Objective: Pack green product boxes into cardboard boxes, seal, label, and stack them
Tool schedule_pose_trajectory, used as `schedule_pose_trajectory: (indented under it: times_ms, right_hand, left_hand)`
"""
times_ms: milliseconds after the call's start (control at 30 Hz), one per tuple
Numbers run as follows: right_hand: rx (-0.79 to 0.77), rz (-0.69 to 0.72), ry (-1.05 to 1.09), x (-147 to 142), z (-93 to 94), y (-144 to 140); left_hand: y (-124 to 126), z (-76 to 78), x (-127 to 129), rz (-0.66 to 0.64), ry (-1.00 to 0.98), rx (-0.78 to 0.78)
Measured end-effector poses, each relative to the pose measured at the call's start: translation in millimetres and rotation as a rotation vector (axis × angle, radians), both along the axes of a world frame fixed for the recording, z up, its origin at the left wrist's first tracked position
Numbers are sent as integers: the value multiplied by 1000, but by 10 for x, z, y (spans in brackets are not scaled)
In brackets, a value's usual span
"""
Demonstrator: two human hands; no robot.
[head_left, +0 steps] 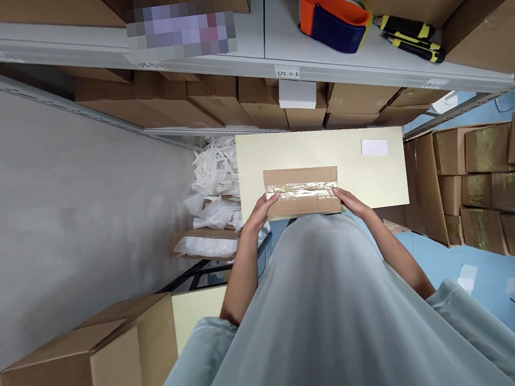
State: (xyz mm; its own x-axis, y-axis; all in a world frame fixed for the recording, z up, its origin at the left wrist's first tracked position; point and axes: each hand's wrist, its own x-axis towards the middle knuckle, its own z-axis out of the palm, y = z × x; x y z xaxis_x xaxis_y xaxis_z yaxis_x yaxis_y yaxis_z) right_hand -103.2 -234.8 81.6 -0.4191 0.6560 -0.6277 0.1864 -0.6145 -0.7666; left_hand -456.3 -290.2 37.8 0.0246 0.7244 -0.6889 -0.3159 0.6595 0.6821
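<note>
A cardboard box (304, 206) lies at the near edge of the pale yellow table (317, 145), with shiny clear tape running along its middle. My left hand (259, 210) grips its left end, thumb on top of the tape. At the opposite end my right hand (351, 200) holds it the same way, thumb over the tape's end. The fingers under and behind the box are mostly hidden. Farther back on the table's right side lies a small white label (374, 147).
A grey shelf (242, 66) with boxes crosses above the table, bearing an orange and blue tape dispenser (334, 20) and yellow-black cutters (411, 36). White paper scraps (217, 166) are heaped on the left. Taped cartons (482, 231) stack up at right; an open carton (91, 370) stands lower left.
</note>
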Motion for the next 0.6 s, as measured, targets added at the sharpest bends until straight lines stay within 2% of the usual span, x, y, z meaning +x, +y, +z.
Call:
schedule_pose_trajectory:
  times_ms: [400, 600]
  right_hand:
    - [-4, 14, 1, 76, -169, -9]
    - [-8, 3, 9, 46, -114, -3]
  left_hand:
    - [3, 4, -13, -17, 26, 35]
    - [5, -4, -1, -41, 64, 41]
